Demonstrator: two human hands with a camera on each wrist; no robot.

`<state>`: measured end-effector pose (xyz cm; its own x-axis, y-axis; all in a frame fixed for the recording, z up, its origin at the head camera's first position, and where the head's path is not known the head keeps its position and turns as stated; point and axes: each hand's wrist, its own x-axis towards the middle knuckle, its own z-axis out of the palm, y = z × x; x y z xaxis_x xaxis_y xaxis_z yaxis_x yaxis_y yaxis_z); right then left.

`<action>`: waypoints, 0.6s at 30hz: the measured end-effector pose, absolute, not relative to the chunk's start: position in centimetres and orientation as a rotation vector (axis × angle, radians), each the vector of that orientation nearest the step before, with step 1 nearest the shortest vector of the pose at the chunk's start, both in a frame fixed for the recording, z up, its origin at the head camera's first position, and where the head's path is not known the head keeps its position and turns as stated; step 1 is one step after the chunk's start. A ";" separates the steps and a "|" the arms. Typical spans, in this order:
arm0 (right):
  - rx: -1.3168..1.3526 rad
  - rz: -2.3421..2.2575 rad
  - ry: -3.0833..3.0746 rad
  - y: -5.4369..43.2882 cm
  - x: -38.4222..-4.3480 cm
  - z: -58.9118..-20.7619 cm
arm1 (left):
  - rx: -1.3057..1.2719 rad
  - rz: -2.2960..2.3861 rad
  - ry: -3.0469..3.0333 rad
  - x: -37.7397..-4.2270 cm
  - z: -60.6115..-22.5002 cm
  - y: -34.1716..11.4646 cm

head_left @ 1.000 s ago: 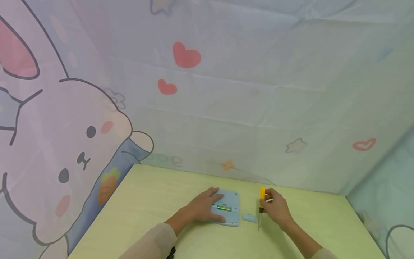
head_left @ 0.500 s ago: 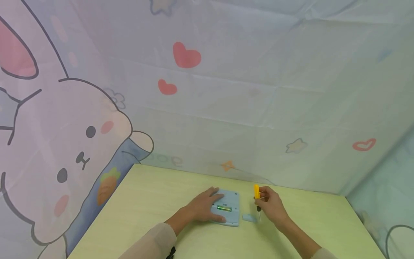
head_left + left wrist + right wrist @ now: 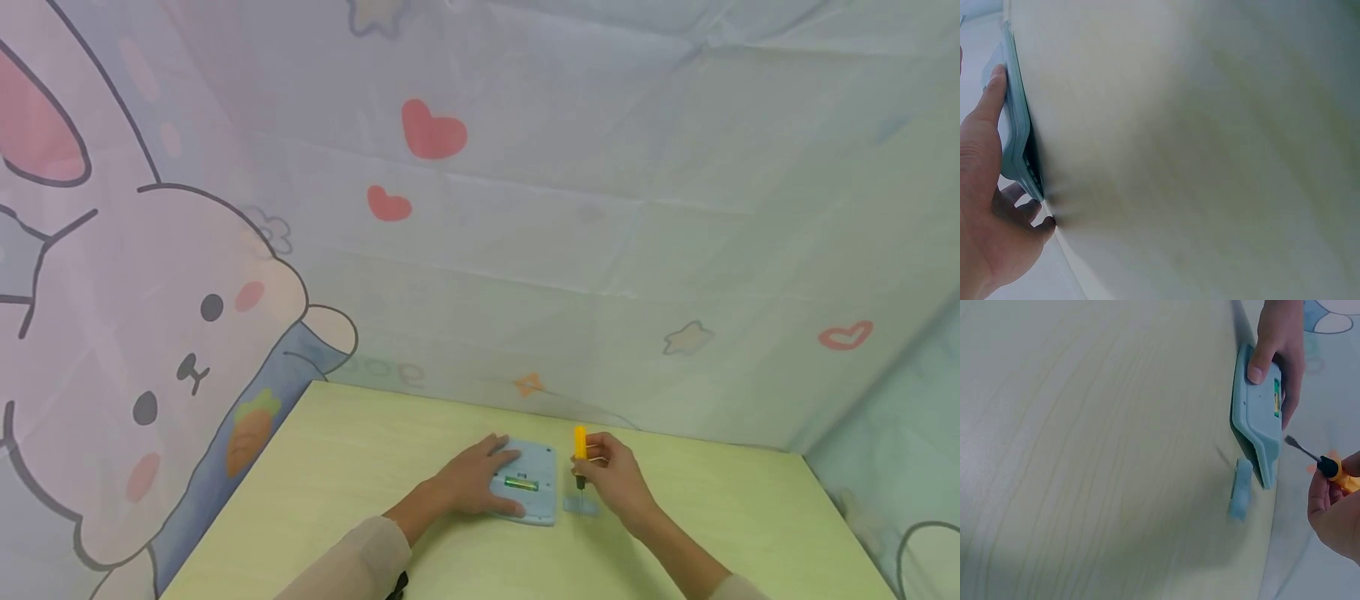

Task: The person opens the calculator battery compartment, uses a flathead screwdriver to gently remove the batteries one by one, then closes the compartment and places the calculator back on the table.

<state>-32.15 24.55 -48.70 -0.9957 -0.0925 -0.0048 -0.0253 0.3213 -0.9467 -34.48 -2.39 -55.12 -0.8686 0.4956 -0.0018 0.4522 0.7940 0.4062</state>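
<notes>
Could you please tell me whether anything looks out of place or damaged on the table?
What looks like the battery cover lies detached on the table beside the blue device, leaving its green battery exposed. I see no spill or clear damage.

Head view, lower centre of the frame: one left hand (image 3: 471, 481), one right hand (image 3: 621, 477); total two. Screwdriver (image 3: 581, 444): one. Blue device (image 3: 537, 465): one. Battery (image 3: 521, 483): one. Small blue cover (image 3: 572, 505): one.
Bottom of the frame: table (image 3: 360, 467), one; sleeves (image 3: 352, 560), two; dark object (image 3: 397, 586), one, too small to identify. Cord (image 3: 930, 523), lower right corner: one.
Prints on one backdrop (image 3: 525, 275): rabbit (image 3: 142, 275), left side, one; carrot (image 3: 249, 442), lower left, one; flower (image 3: 281, 236), left of centre, one; hearts (image 3: 433, 130), three (two solid, upper centre; one outlined, far right); outlined stars (image 3: 686, 337), two (top edge, right of centre); orange shape (image 3: 528, 383), below centre, one.
</notes>
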 end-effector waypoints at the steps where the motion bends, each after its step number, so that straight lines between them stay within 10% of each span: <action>1: -0.117 -1.815 2.489 24.4 -32.2 -48.8 | 0.758 0.612 2.872 -34.5 -55.2 -2.4; 18: -0.195 -1.931 2.464 22.7 -32.5 -48.8 | 0.742 0.608 2.874 -34.3 -55.1 -2.3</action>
<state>-32.46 22.73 -48.83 -0.9923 -0.1006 0.0728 -0.0947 0.2342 -0.9676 -34.33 -2.34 -55.08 -0.8740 0.4858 -0.0083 0.4409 0.8001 0.4067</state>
